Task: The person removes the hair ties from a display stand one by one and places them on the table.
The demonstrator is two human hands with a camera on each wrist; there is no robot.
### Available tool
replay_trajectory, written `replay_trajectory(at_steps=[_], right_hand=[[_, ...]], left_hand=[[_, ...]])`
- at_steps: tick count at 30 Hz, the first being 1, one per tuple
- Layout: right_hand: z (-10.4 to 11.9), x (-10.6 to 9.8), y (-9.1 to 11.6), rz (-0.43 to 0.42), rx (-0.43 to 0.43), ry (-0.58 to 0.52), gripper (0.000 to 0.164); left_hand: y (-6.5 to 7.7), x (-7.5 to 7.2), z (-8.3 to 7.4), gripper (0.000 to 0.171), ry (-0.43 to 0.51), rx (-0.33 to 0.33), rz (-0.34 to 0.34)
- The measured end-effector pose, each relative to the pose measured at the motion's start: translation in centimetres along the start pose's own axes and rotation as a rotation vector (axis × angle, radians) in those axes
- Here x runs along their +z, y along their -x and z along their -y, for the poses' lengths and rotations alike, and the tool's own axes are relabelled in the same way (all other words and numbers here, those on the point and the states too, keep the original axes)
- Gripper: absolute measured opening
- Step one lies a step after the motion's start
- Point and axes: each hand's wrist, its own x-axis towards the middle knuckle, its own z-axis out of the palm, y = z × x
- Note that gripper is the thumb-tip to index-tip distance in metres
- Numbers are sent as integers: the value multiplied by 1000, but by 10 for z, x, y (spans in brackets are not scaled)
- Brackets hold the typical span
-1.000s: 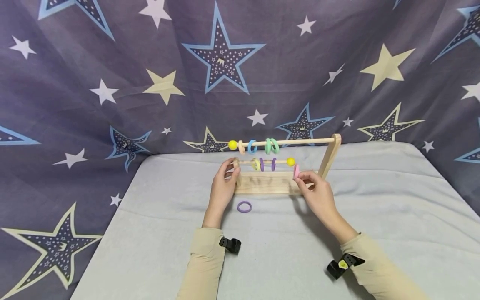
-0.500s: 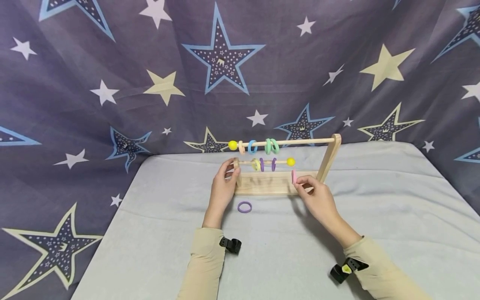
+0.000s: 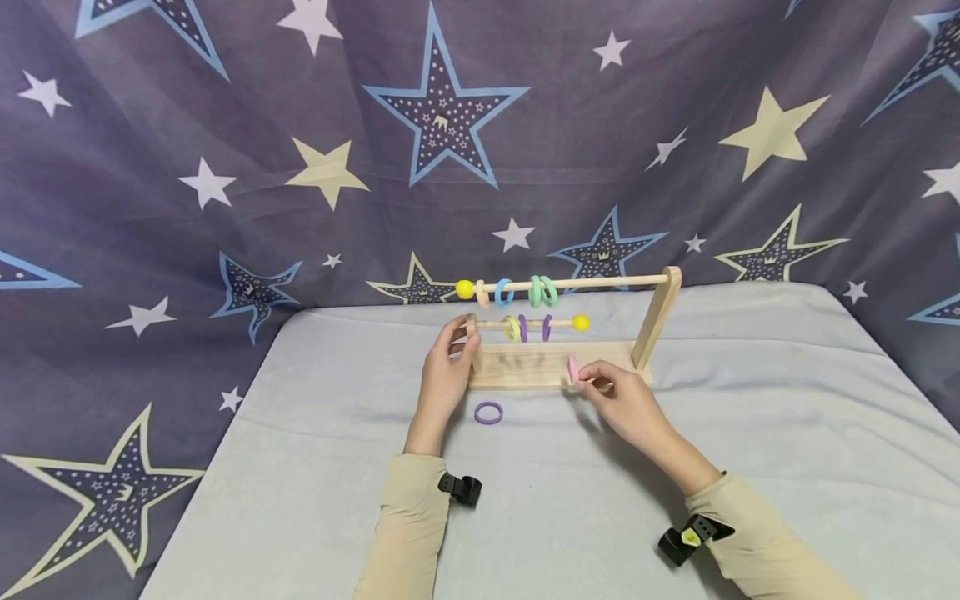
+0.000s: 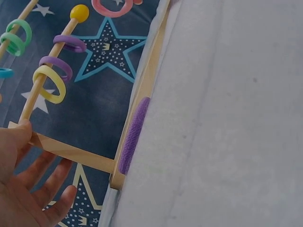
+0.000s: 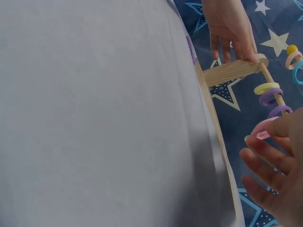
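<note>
My left hand (image 3: 444, 375) grips the top of the short left post of a wooden ring rack (image 3: 517, 375), thumb on the near side. In my right hand (image 3: 630, 404), thumb and fingertips pinch a pink ring (image 3: 573, 368), held in front of the rack's base and below the lower rod's yellow end ball (image 3: 581, 322). On that lower rod hang a yellow ring (image 4: 57, 98) and two purple rings, one of them the outer purple ring (image 3: 547, 327). Another purple ring (image 4: 134, 135) lies on the cloth in front of the base, touched by neither hand.
Above and behind runs the upper rod (image 3: 607, 283), fixed to the tall right post (image 3: 657, 317). It carries a peach ring (image 3: 483, 294), a blue ring (image 3: 501, 300) and two green rings. Grey cloth (image 3: 570, 533) covers the table; a starry curtain (image 3: 570, 150) hangs behind.
My right hand has lowered the pink ring and moved it left, from beside the yellow end ball to in front of the base. The left hand stays on the post.
</note>
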Motion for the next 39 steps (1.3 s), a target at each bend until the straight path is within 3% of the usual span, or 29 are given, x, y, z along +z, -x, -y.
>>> replay_trajectory(at_steps=[16,39], right_hand=[[11,9,-4,189,-191,189,8],[20,32,-9,296,-344,366,6]], left_hand=[[0,0,0,46,1,-5,2],[0,-1,0,46,1,-13,17]])
